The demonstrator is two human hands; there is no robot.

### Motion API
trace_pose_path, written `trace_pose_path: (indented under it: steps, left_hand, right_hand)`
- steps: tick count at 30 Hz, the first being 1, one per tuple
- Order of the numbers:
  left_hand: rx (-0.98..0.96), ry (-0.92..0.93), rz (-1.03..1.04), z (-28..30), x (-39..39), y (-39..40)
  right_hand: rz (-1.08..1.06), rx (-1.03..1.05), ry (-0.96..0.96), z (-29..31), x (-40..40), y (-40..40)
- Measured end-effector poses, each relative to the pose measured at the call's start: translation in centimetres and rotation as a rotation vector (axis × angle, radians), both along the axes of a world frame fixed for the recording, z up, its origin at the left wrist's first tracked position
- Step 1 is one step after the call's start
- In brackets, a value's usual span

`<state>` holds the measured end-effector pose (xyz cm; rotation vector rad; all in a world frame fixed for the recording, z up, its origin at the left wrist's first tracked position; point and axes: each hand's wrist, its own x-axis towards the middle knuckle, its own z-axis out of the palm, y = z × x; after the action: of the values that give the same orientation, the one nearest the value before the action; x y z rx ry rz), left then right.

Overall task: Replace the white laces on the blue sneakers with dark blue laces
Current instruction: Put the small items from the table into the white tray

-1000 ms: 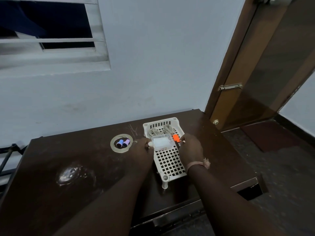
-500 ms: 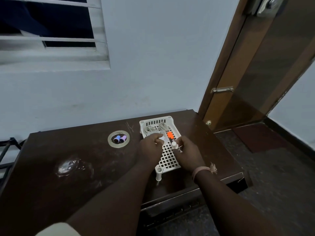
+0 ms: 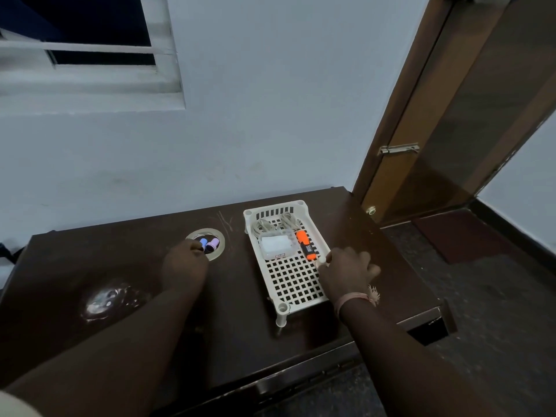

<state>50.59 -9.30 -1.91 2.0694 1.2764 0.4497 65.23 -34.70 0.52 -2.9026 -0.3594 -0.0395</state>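
No sneakers are in view. A white perforated tray [image 3: 293, 284] stands on short legs on the dark table [image 3: 240, 320]. At the tray's back lie coiled pale cords [image 3: 275, 222], which may be laces. My right hand [image 3: 346, 270] pinches the tray's right rim at a round white knob. My left hand [image 3: 183, 263] reaches to the near-left edge of a clear tape roll [image 3: 219, 251]; its fingertips are hidden, so its hold is unclear.
In the tray lie a clear plastic box [image 3: 277, 245] and an orange highlighter [image 3: 305, 245]. A blue spool [image 3: 203, 242] and a purple spool [image 3: 212, 244] sit inside the tape roll. A brown door [image 3: 445, 130] stands at the right, a wall behind.
Both hands were together over the tray at the clear box. The box now lies in the tray, my left hand has moved left to the tape roll, and my right hand to the rim.
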Motion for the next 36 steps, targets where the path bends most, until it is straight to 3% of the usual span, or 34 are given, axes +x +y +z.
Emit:
trace_pose_path:
  steps: [9, 13, 17, 20, 25, 30, 33, 36]
  left_hand:
    - [0.089, -0.008, 0.006, -1.0, 1.1, 3.2]
    - [0.149, 0.019, -0.129, -1.0, 2.2, 4.0]
    - [0.246, 0.177, -0.271, -1.3, 3.5, 3.8]
    - [0.178, 0.184, -0.289, -2.4, 4.3, 3.7]
    - [0.115, 0.115, -0.257, -3.1, 4.6, 3.5]
    - [0.11, -0.084, -0.156, -2.2, 3.8, 3.4]
    - [0.1, -0.076, -0.129, -1.9, 3.0, 3.8]
    - [-0.075, -0.187, -0.065, -0.8, 1.7, 3.1]
  right_hand:
    - [-0.034, 0.067, -0.041, 0.0, 0.4, -0.3]
    - [-0.011, 0.136, -0.105, 0.4, 0.8, 0.8]
    - [0.059, 0.149, -0.171, 0.1, 0.5, 1.8]
    - [0.119, 0.155, -0.193, -0.2, 0.1, 2.1]
    - [0.163, 0.179, -0.219, -0.4, 0.0, 2.5]
    - [0.192, 0.221, -0.23, 0.6, -0.6, 3.4]
    - [0.207, 0.243, -0.225, 0.8, -1.3, 4.1]
    - [0.242, 0.315, -0.18, 1.1, -2.4, 5.1]
